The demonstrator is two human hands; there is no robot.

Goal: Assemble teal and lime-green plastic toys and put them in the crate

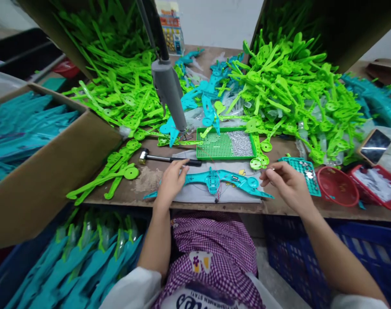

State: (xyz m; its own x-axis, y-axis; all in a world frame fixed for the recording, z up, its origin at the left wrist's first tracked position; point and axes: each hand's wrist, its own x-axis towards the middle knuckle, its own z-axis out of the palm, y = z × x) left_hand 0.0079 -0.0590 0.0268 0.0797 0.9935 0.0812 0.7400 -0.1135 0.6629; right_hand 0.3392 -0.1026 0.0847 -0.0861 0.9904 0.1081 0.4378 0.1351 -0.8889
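Observation:
On a pale cloth (198, 198) at the table's front lies a turquoise bow-shaped plastic shell (232, 177), with thin wires and small parts in its middle. My left hand (172, 182) is closed over the shell's left limb, thumb and fingers around it. Just past the right end of the shell, my right hand (287, 182) is raised with thumb and fingertips pinched together. Whatever the pinch holds is too small to make out. A hammer (163, 159) with a black handle lies behind the shell, close to my left fingertips.
A green tray (211, 148) of small metal pieces stands behind the shell. Above hangs a grey power screwdriver (169, 92). Green plastic parts (288, 90) heap up behind. To the right are a teal tray (300, 171), a red bowl (337, 186) and a red basket (384, 201).

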